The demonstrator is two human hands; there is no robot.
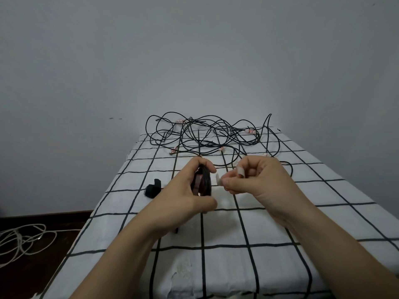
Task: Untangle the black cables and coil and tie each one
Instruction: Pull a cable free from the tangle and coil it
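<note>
- Grey wall [194,61] behind; table [237,266] under white cloth w/ black grid.
- Coiled cable [206,180]: tight black bundle, loops stacked, long axis roughly upright, reddish label showing inside. Held above mid-table.
- Left hand [185,190] grips the coil, fingers curled over top, thumb under.
- Right hand [259,180] just right of coil, pinching a white tie [219,180] btwn thumb & fingertips. Tie end sits right beside the bundle, so it likely wraps leftward across the coil's middle.
- Tangle [205,134] of remaining black cables lies beyond both hands at far end, w/ white-red tags [250,131].
- Black strap [153,187] left of left hand; white cord [21,240] on floor.
</note>
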